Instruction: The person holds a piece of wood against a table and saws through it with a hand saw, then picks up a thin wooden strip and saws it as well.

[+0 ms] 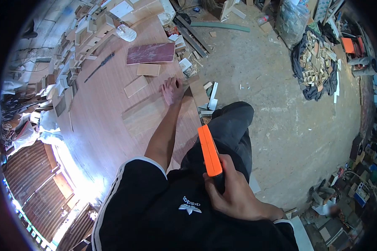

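My right hand (238, 190) is wrapped around the dark grip of a blocky orange tool (210, 152), held in front of my chest above my lap. The exact kind of tool does not show from above. On the wooden worktable (96, 108), my left hand (171, 90) rests with loosely bent fingers and the thumb apart, at the end of a pale flat board (144, 115). Just beyond it lie two small light wood blocks, one rectangular block (148, 69) and one slanted block (136, 86). Further off is a dark red, scuffed board (151, 53).
A thin dark saw-like blade (99, 67) and a clear plastic bottle (126, 33) lie on the table. Wooden frames (90, 35) pile along its far left edge. Offcuts heap on a dark cloth (316, 62) on the floor. Another person (324, 205) sits at lower right.
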The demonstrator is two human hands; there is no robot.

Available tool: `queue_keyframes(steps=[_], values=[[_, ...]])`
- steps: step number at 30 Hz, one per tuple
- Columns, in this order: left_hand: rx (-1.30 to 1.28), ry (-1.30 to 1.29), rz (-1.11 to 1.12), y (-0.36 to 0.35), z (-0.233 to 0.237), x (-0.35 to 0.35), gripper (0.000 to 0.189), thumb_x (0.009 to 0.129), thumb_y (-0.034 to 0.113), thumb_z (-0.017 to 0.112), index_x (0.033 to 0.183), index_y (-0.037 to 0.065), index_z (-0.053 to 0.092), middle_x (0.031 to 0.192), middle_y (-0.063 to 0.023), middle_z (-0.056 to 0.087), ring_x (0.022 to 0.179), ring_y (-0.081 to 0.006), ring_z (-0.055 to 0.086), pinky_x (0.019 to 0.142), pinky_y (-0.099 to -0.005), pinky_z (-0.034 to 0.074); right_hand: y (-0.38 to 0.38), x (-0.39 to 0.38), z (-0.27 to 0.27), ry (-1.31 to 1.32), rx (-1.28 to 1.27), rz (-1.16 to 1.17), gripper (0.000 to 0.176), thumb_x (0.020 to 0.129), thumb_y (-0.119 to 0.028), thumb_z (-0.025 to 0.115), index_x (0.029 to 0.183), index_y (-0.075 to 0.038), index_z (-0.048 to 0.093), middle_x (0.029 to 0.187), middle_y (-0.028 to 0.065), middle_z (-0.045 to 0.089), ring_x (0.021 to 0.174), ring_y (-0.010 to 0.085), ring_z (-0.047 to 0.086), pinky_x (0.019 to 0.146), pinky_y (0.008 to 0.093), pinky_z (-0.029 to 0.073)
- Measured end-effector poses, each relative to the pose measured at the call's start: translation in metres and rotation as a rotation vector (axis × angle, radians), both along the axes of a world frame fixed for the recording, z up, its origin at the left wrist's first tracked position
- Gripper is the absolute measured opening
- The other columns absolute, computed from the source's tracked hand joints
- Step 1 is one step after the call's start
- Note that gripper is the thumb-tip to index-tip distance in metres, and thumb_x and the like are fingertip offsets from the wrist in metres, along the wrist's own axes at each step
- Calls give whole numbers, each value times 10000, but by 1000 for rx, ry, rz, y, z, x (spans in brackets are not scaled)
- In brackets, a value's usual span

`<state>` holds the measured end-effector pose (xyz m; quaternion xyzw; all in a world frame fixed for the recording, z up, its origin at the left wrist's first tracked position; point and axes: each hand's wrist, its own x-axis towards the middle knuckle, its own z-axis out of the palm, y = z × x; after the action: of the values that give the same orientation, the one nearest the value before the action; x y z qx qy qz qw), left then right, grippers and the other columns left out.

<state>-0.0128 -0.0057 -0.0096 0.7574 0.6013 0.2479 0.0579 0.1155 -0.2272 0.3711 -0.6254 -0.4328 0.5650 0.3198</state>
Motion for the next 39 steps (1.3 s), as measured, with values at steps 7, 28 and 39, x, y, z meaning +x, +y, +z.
queue_keyframes(steps=[7,28,39], values=[[-21,-30,3,-2,1,0,187,870,229,578,793,67,633,855,-94,612,826,-280,570,785,-414,424,8,3,12,7,-71,42,509,867,-63,604,1253,47,289,873,305,594,777,456,639,636,475,516],[73,17,-33,1,-8,-4,150,854,230,616,783,99,622,813,-57,600,792,-252,581,745,-410,439,61,-4,-174,-96,181,-149,281,826,-39,584,1063,20,447,676,223,549,642,367,634,581,403,464],[78,20,-58,-10,-17,-1,128,833,213,608,821,90,644,829,-76,611,821,-270,584,761,-412,455,63,-13,-112,-89,96,-163,254,886,-92,559,1063,28,422,612,208,493,573,286,615,529,385,422]])
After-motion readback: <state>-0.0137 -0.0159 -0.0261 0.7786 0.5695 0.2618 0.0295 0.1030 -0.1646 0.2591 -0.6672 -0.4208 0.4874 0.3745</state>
